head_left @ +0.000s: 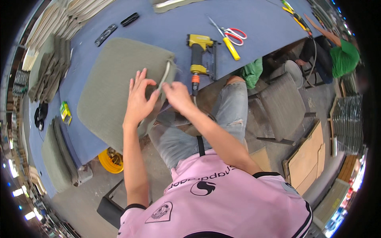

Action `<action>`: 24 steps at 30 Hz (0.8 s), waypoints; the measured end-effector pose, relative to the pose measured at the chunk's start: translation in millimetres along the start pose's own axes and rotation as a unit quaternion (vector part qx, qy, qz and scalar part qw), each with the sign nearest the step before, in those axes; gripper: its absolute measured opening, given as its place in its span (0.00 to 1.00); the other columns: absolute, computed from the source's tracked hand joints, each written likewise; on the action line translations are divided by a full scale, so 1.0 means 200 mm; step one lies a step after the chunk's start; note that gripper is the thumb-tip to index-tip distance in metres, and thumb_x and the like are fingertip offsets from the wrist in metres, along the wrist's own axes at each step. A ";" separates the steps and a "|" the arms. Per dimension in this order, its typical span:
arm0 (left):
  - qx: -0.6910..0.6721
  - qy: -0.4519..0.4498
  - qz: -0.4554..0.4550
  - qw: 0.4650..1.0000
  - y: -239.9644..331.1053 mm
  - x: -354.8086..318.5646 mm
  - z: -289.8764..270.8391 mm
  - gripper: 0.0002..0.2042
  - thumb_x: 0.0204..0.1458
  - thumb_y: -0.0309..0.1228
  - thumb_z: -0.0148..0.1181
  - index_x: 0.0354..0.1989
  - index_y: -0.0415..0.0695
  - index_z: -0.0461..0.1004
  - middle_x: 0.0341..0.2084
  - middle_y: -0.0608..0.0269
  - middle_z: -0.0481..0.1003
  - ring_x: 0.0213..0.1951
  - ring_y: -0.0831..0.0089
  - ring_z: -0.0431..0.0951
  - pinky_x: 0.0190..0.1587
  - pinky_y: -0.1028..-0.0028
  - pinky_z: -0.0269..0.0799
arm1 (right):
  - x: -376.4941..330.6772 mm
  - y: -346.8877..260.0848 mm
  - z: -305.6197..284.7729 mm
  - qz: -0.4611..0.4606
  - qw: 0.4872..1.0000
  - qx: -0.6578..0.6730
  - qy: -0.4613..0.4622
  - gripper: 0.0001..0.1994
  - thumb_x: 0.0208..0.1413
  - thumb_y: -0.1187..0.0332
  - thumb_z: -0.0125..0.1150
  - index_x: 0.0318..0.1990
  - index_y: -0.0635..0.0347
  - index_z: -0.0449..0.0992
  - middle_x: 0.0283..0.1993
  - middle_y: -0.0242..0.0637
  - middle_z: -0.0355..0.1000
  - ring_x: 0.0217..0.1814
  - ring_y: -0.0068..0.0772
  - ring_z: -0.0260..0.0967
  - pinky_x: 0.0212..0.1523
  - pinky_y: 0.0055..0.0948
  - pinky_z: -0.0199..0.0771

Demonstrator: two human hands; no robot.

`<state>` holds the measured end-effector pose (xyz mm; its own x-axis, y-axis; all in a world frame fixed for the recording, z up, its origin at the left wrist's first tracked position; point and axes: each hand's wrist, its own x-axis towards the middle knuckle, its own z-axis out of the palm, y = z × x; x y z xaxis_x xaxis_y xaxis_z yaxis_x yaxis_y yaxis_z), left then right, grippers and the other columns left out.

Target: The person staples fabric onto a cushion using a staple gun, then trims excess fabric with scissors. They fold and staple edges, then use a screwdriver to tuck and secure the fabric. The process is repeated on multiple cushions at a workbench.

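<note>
A grey-green upholstered seat cushion (115,75) lies on the blue table in front of me, overhanging its near edge. Along its right side runs a pale piping cord (166,71), loose at the fabric edge. My left hand (139,97) rests on the cushion with fingers spread, its thumb and forefinger close to the cord's lower end. At that same edge, my right hand (177,95) is closed in a pinch on the cord; the fingertips partly hide it. A yellow and black staple gun (198,53) with an air hose lies just beyond my right hand.
Red-handled scissors (237,35) and a yellow-handled pointed tool (231,48) lie right of the staple gun. Stacked fabric pieces (51,67) fill the left side. A yellow bucket (111,160) stands below the table. A chair (281,105) and a co-worker in green (344,59) are at right.
</note>
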<state>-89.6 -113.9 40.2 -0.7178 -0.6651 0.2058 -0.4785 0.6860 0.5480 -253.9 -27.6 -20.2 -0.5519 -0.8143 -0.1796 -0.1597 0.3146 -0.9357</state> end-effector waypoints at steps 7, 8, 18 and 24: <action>0.168 -0.027 0.010 0.985 0.26 -0.18 0.02 0.39 0.43 0.40 0.82 0.68 0.50 0.74 0.84 0.34 0.57 0.85 0.31 0.51 0.84 0.31 0.41 | -0.25 0.01 -0.03 -0.004 0.997 0.059 -0.047 0.30 0.70 0.48 0.62 0.28 0.74 0.80 0.29 0.64 0.78 0.36 0.67 0.82 0.40 0.60 0.75; 0.205 0.009 -0.001 0.979 0.23 -0.18 0.08 0.36 0.47 0.39 0.80 0.67 0.50 0.74 0.84 0.34 0.57 0.85 0.31 0.51 0.84 0.31 0.42 | -0.24 -0.01 -0.03 -0.005 0.998 0.033 -0.055 0.30 0.70 0.49 0.62 0.28 0.74 0.79 0.29 0.64 0.77 0.34 0.67 0.81 0.39 0.59 0.74; 0.137 0.242 -0.010 0.960 0.11 -0.18 0.34 0.11 0.58 0.29 0.73 0.33 0.43 0.73 0.68 0.50 0.82 0.76 0.40 0.73 0.81 0.36 0.55 | -0.15 -0.25 -0.29 -0.093 0.984 0.005 -0.154 0.17 0.74 0.54 0.64 0.40 0.58 0.84 0.35 0.47 0.84 0.36 0.55 0.83 0.41 0.50 0.81; 0.094 0.283 -0.032 0.954 0.14 -0.13 0.34 0.13 0.57 0.28 0.78 0.35 0.42 0.75 0.62 0.54 0.87 0.72 0.47 0.79 0.79 0.39 0.62 | 0.49 -0.16 -0.52 -0.113 0.865 -0.457 0.174 0.38 0.57 0.38 0.77 0.62 0.57 0.71 0.62 0.53 0.77 0.63 0.60 0.78 0.55 0.61 0.74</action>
<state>-119.1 -57.9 -5.5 -0.3216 -0.7228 0.6117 -0.6325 0.6448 0.4293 -388.6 -67.2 24.4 -0.6095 -0.7596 0.2267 -0.7883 0.5504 -0.2751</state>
